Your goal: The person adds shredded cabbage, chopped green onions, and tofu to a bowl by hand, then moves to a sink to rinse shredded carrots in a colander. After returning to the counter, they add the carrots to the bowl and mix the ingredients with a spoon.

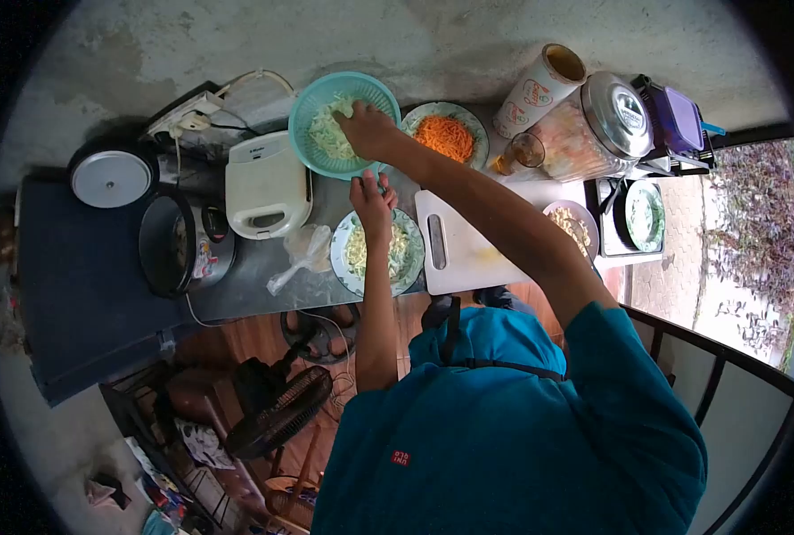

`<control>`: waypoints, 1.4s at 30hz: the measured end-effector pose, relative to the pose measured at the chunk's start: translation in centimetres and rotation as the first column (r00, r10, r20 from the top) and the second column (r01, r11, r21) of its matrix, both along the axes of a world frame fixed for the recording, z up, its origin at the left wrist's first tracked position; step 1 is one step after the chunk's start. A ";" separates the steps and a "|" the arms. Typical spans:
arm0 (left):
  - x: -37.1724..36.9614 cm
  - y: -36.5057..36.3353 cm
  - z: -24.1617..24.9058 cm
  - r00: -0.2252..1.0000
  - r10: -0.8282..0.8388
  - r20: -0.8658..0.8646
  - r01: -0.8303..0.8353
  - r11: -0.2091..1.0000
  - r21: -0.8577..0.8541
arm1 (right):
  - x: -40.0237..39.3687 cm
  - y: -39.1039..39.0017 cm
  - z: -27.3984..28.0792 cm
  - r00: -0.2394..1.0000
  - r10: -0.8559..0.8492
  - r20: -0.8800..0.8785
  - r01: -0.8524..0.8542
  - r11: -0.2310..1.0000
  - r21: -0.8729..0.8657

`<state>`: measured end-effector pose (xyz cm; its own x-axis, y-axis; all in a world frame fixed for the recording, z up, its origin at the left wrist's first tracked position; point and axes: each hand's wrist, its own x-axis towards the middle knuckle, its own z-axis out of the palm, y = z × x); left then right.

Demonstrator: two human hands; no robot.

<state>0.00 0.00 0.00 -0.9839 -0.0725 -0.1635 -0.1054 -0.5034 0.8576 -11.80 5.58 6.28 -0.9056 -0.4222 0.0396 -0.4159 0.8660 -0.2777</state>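
Observation:
A turquoise plastic colander (301,134) with pale shredded cabbage (327,135) stands at the back of the counter. My right hand (370,131) reaches into it, fingers bent down into the shreds and their tips partly hidden. At the colander's near rim, my left hand (373,201) is closed on the edge. Below that wrist lies a patterned plate (347,278) of chopped pale and green food, partly covered by my forearm. Beside the colander, a plate (477,120) carries shredded carrot (446,136).
A white cutting board (450,209) lies right of centre, with a bowl (593,227) of chopped pieces beyond my right arm. A sandwich maker (268,183), plastic bag (306,254) and open cooker (167,245) stand left. A paper roll (535,94), glass (526,152) and large jar (584,134) stand back right.

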 end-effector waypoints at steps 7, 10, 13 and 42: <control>1.5 1.2 0.2 0.987 0.079 0.137 -0.094 0.990 0.107 | -1.5 0.2 -3.2 0.987 0.117 0.114 -0.119 0.993 0.013; 1.3 0.2 0.5 0.989 0.062 0.132 -0.075 0.993 0.092 | -2.4 0.3 -1.6 0.977 0.178 0.115 -0.154 0.969 -0.193; 0.8 -0.2 1.1 0.991 0.041 0.123 -0.051 0.996 0.071 | -3.4 1.0 0.9 0.969 0.242 0.044 -0.214 0.917 -0.337; 2.7 -0.8 -5.6 0.990 0.138 0.038 -0.130 0.978 -0.166 | 2.8 -4.6 -4.2 0.992 -0.116 0.049 0.115 0.993 0.033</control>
